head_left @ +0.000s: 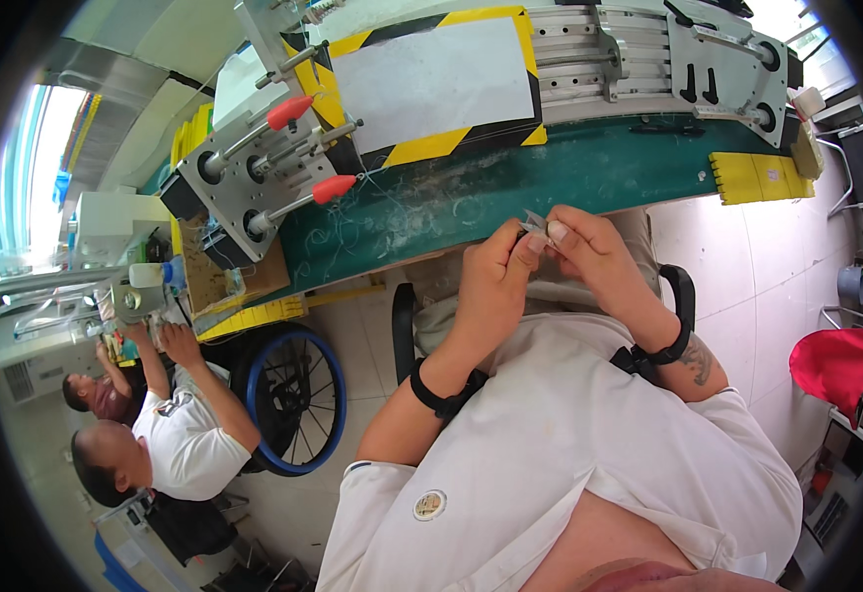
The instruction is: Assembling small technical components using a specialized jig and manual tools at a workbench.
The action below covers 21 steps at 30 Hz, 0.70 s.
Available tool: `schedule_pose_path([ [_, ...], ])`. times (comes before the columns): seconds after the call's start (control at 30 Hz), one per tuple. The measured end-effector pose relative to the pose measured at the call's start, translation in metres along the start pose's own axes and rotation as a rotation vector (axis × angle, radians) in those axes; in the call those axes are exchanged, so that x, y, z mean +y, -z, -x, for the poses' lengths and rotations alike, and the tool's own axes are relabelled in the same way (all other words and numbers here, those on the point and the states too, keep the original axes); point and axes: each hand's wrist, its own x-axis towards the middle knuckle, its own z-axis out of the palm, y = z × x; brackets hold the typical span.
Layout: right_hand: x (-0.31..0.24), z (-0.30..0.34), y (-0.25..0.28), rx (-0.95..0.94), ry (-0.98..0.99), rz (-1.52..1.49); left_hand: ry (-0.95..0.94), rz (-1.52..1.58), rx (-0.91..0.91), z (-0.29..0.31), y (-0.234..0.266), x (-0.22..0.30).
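Both hands meet over the front edge of the green-topped bench [431,197]. Pinched between the fingertips is a small pale, shiny piece [534,221] with a pointed end; its kind is too small to make out. My left hand [493,271] is closed on it from the left, thumb against the fingers. From the other side my right hand [591,253] grips it too, thumb and forefinger pressed together. The fingers hide much of the piece.
At the bench's left stands a metal-plate device with rods and red tips [333,188]. A white sheet framed in yellow-black tape [431,89] lies behind. Metal rails [638,59] and a yellow strip [762,178] are at right. A co-worker [189,424] sits left beside a blue-rimmed wheel [333,395].
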Motion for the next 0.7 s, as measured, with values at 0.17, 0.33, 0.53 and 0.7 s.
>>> schedule_pose_path([
  [0.17, 0.000, 0.001, 0.001, 0.048, 0.040, 0.076, -0.010, -0.048, -0.017, -0.001, -0.001, 0.002],
  [0.33, 0.000, 0.000, 0.000, 0.046, 0.035, 0.101, -0.058, -0.184, 0.027, 0.001, 0.000, 0.000],
  [0.53, 0.003, -0.002, 0.001, 0.033, 0.011, 0.107, -0.161, -0.120, 0.103, -0.001, -0.007, -0.005],
  [0.7, 0.005, -0.001, 0.000, 0.058, -0.002, 0.051, -0.065, -0.193, 0.057, -0.001, -0.002, -0.003],
])
